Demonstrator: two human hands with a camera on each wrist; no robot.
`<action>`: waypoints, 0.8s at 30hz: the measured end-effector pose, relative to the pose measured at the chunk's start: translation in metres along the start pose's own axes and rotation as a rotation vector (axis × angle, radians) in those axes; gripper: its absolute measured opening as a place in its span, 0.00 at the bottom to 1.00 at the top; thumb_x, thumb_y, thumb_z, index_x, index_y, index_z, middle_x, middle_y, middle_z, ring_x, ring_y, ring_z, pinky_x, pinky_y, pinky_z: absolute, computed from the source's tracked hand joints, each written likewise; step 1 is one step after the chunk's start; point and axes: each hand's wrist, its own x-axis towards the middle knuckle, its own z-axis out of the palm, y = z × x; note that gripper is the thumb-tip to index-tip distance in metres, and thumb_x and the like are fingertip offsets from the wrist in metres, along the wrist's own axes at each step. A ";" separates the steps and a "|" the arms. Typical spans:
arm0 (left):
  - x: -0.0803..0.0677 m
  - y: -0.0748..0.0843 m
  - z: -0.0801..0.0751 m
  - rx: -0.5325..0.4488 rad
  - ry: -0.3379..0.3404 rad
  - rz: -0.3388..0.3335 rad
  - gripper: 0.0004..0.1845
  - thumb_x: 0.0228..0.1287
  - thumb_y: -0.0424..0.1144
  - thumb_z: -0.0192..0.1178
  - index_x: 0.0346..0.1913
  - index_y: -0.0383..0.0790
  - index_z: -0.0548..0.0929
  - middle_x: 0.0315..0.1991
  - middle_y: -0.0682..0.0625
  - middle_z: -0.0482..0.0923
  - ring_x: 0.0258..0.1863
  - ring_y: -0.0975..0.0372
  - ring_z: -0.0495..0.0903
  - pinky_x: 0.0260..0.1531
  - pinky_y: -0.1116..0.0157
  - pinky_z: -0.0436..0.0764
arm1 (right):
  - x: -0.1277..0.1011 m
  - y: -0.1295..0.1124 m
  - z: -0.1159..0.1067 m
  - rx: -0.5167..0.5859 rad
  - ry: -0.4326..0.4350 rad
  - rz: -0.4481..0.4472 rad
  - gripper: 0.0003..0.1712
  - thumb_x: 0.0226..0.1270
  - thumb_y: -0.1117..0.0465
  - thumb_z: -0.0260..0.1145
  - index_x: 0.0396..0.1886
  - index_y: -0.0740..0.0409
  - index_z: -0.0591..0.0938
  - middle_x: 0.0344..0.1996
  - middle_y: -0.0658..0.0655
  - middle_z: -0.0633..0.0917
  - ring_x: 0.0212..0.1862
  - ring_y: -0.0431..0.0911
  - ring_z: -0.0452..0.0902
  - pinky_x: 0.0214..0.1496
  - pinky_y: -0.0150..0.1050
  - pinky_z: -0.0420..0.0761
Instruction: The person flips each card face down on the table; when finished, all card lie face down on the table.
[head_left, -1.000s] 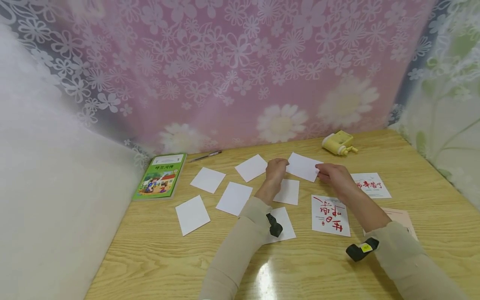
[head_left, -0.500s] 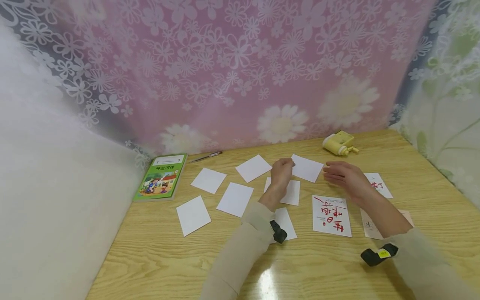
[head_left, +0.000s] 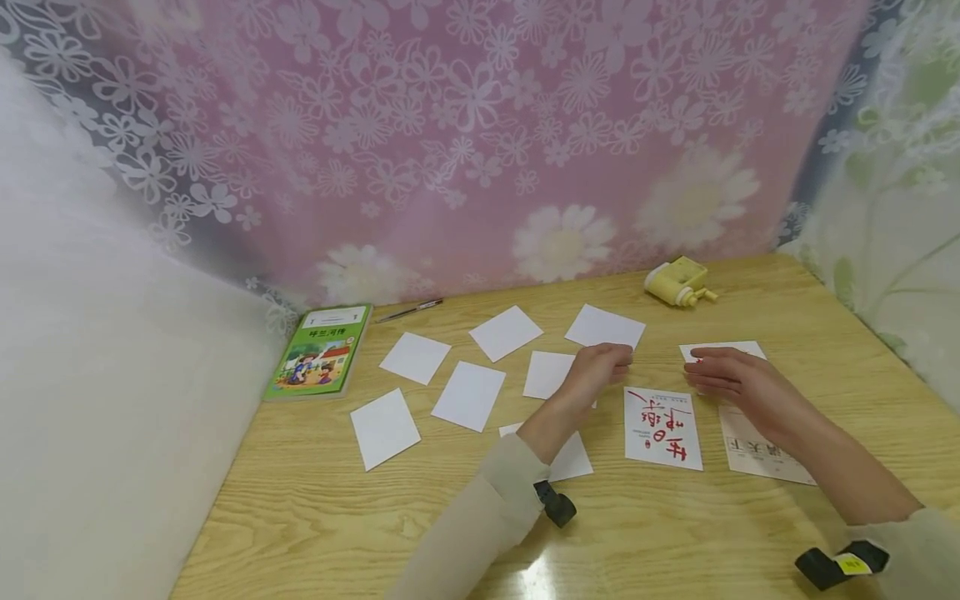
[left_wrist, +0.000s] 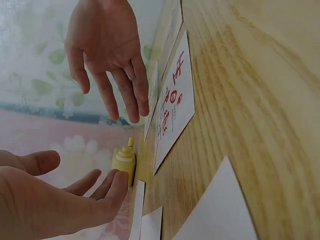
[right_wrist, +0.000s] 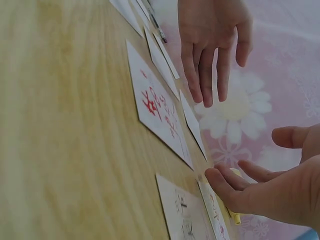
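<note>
My left hand (head_left: 590, 377) hovers over the middle of the table with relaxed fingers and nothing in them. It partly covers a blank white card (head_left: 545, 372); another blank card (head_left: 604, 326) lies just beyond its fingertips. To the right, my right hand (head_left: 746, 385) is also bare, fingers extended, above a white card with red writing (head_left: 726, 347) that it mostly hides. Between and below the hands lies a second red-lettered card (head_left: 663, 428). A cream card with dark characters (head_left: 765, 450) sits under the right wrist. In the left wrist view both palms face each other, apart.
Several blank cards, such as the leftmost card (head_left: 385, 429), are spread on the wooden table (head_left: 300, 517). A green book (head_left: 318, 352) and a pen (head_left: 409, 311) lie at the back left. A yellow cranked device (head_left: 678, 282) stands at the back right.
The right hand has let go of the far blank card, which now lies on the table. Both hands have drawn back toward the body, the right one also shifting rightward.
</note>
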 end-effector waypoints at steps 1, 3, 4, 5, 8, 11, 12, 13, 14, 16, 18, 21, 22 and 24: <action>-0.003 0.000 -0.001 0.015 -0.015 -0.010 0.21 0.78 0.43 0.55 0.63 0.34 0.82 0.58 0.45 0.84 0.62 0.49 0.80 0.71 0.50 0.73 | -0.003 0.001 -0.002 0.001 -0.008 -0.003 0.13 0.86 0.58 0.53 0.63 0.50 0.75 0.49 0.36 0.86 0.53 0.32 0.84 0.55 0.28 0.84; -0.007 -0.002 -0.004 0.016 -0.047 -0.025 0.21 0.79 0.44 0.54 0.63 0.32 0.82 0.59 0.43 0.83 0.63 0.49 0.80 0.71 0.51 0.72 | -0.009 0.003 -0.004 0.016 -0.024 -0.004 0.11 0.85 0.60 0.53 0.59 0.46 0.76 0.50 0.37 0.86 0.54 0.33 0.84 0.54 0.29 0.85; -0.010 -0.003 -0.005 0.017 -0.056 -0.033 0.21 0.79 0.44 0.54 0.63 0.32 0.82 0.59 0.43 0.82 0.62 0.49 0.80 0.71 0.51 0.73 | -0.012 0.004 -0.005 0.021 -0.033 -0.002 0.11 0.86 0.60 0.52 0.58 0.43 0.77 0.50 0.38 0.86 0.54 0.34 0.84 0.54 0.29 0.85; -0.012 -0.004 -0.006 0.020 -0.064 -0.043 0.21 0.78 0.43 0.54 0.62 0.31 0.82 0.59 0.42 0.82 0.62 0.49 0.80 0.70 0.52 0.74 | -0.014 0.005 -0.006 0.034 -0.039 0.005 0.11 0.86 0.60 0.52 0.57 0.42 0.77 0.51 0.38 0.86 0.54 0.34 0.84 0.55 0.30 0.85; -0.017 -0.005 -0.009 0.011 -0.081 -0.066 0.21 0.77 0.42 0.55 0.60 0.28 0.81 0.57 0.38 0.82 0.60 0.47 0.81 0.67 0.53 0.77 | -0.021 0.006 -0.006 0.069 -0.067 0.011 0.13 0.87 0.60 0.50 0.58 0.41 0.77 0.52 0.40 0.86 0.55 0.36 0.85 0.55 0.31 0.85; -0.022 -0.006 -0.013 0.027 -0.085 -0.099 0.22 0.75 0.41 0.55 0.60 0.27 0.81 0.55 0.37 0.82 0.58 0.46 0.83 0.65 0.54 0.80 | -0.027 0.008 -0.007 0.111 -0.108 -0.018 0.16 0.88 0.61 0.47 0.58 0.41 0.79 0.53 0.42 0.86 0.56 0.37 0.84 0.56 0.31 0.85; -0.023 -0.006 -0.014 0.026 -0.087 -0.110 0.22 0.75 0.41 0.55 0.61 0.27 0.81 0.54 0.36 0.83 0.58 0.46 0.83 0.64 0.54 0.81 | -0.029 0.008 -0.007 0.123 -0.123 -0.034 0.18 0.88 0.62 0.45 0.59 0.42 0.79 0.54 0.42 0.86 0.56 0.37 0.84 0.56 0.31 0.85; -0.024 -0.006 -0.016 0.018 -0.089 -0.123 0.22 0.75 0.41 0.55 0.61 0.27 0.81 0.54 0.35 0.83 0.57 0.45 0.83 0.64 0.54 0.81 | -0.031 0.009 -0.007 0.135 -0.134 -0.047 0.19 0.88 0.63 0.44 0.59 0.42 0.80 0.54 0.42 0.86 0.56 0.37 0.84 0.56 0.31 0.85; -0.025 -0.006 -0.017 0.013 -0.094 -0.136 0.22 0.75 0.41 0.54 0.61 0.27 0.81 0.54 0.35 0.83 0.57 0.45 0.84 0.63 0.54 0.81 | -0.033 0.009 -0.007 0.145 -0.145 -0.054 0.21 0.88 0.64 0.44 0.59 0.42 0.81 0.54 0.42 0.86 0.56 0.37 0.84 0.56 0.31 0.85; -0.027 -0.007 -0.019 0.004 -0.110 -0.155 0.23 0.75 0.41 0.54 0.62 0.27 0.81 0.53 0.34 0.84 0.56 0.46 0.84 0.62 0.55 0.82 | -0.036 0.009 -0.007 0.165 -0.165 -0.047 0.21 0.88 0.64 0.42 0.59 0.43 0.81 0.55 0.42 0.86 0.57 0.37 0.84 0.57 0.31 0.85; -0.028 -0.008 -0.021 -0.031 -0.124 -0.178 0.23 0.74 0.41 0.55 0.62 0.27 0.80 0.53 0.33 0.83 0.56 0.45 0.85 0.62 0.54 0.83 | -0.038 0.009 -0.007 0.157 -0.171 -0.012 0.21 0.88 0.64 0.42 0.59 0.42 0.80 0.55 0.43 0.86 0.57 0.37 0.84 0.58 0.32 0.85; -0.030 -0.010 -0.023 -0.062 -0.142 -0.199 0.23 0.74 0.42 0.56 0.62 0.28 0.80 0.52 0.33 0.83 0.55 0.44 0.85 0.61 0.54 0.83 | -0.040 0.010 -0.004 0.127 -0.169 0.050 0.18 0.88 0.61 0.43 0.60 0.42 0.79 0.57 0.44 0.85 0.59 0.38 0.83 0.60 0.34 0.84; -0.031 -0.011 -0.024 -0.077 -0.142 -0.206 0.23 0.74 0.42 0.57 0.61 0.28 0.80 0.52 0.33 0.83 0.55 0.43 0.85 0.61 0.54 0.83 | -0.040 0.011 -0.003 0.117 -0.168 0.063 0.17 0.88 0.60 0.44 0.61 0.43 0.78 0.58 0.44 0.85 0.59 0.38 0.83 0.60 0.35 0.84; -0.032 -0.013 -0.025 -0.105 -0.138 -0.216 0.22 0.73 0.42 0.57 0.61 0.28 0.80 0.52 0.33 0.83 0.54 0.43 0.85 0.60 0.53 0.84 | -0.040 0.012 -0.002 0.119 -0.155 0.088 0.16 0.88 0.58 0.45 0.63 0.45 0.77 0.59 0.45 0.84 0.60 0.39 0.83 0.61 0.36 0.84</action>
